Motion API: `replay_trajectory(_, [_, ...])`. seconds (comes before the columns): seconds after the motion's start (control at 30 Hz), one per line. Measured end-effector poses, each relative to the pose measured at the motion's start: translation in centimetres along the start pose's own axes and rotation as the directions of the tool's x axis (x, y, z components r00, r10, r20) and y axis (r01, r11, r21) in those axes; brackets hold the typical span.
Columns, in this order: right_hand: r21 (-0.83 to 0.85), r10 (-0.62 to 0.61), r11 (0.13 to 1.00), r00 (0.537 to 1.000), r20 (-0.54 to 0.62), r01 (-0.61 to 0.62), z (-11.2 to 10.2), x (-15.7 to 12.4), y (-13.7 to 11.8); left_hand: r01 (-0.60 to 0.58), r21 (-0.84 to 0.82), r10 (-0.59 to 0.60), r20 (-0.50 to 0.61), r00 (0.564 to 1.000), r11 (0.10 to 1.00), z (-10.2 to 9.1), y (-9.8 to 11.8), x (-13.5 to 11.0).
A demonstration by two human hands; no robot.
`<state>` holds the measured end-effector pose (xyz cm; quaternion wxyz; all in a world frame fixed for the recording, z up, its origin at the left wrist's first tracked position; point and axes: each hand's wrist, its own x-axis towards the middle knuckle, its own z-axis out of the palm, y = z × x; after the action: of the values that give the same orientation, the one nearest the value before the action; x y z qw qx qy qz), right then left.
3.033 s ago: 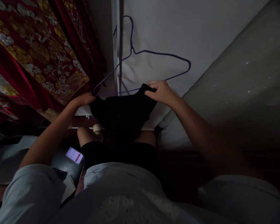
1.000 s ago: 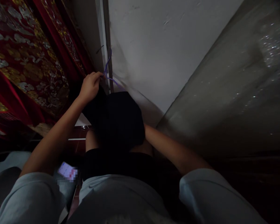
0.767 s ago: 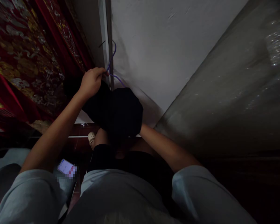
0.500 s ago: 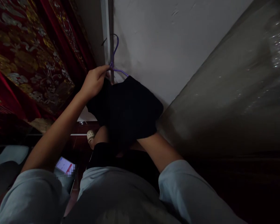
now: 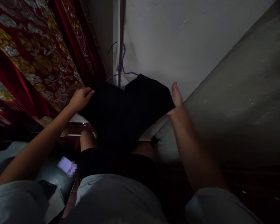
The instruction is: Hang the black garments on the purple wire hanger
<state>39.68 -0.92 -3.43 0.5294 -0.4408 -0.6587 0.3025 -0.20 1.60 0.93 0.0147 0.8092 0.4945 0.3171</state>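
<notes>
A black top (image 5: 128, 115), likely a T-shirt, hangs spread on a purple hanger (image 5: 130, 73), whose hook loops over a pale upright bar. My left hand (image 5: 80, 98) is closed on the shirt's left shoulder or sleeve edge, thumb and fingers drawn together at the cloth. At the opposite sleeve is my right hand (image 5: 177, 98), its thumb stretched upward and clear of the fabric. The other right fingers are mostly hidden by the sleeve. Dark cloth hides most of the shirt's folds.
Red curtains (image 5: 42, 62) with gold and silver patterns hang at left. A pale wall (image 5: 168, 40) stands ahead, and a large plastic-wrapped object (image 5: 238, 102) leans at right. Below left, a lit phone (image 5: 64, 164) lies on a grey seat-like surface.
My left hand has moved off the hanger's neck, down and left to the shirt's edge. My right hand has come out from inside the shirt to its right sleeve, and the shirt is spread wider.
</notes>
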Motion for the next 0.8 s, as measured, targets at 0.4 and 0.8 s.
replay_trajectory(0.4, [0.508, 0.159, 0.844, 0.822, -0.547, 0.175, 0.3, -3.0, -8.8, -0.226, -0.393, 0.046, -0.417, 0.908, 0.891, -4.1, 8.1, -0.2])
replay_trajectory(0.8, [0.122, -0.537, 0.795, 0.595, 0.599, 0.594, 7.5, -9.2, -12.0, 0.485, -0.79, -0.371, 0.351, 0.86, 0.376, -6.2, 13.0, -6.9])
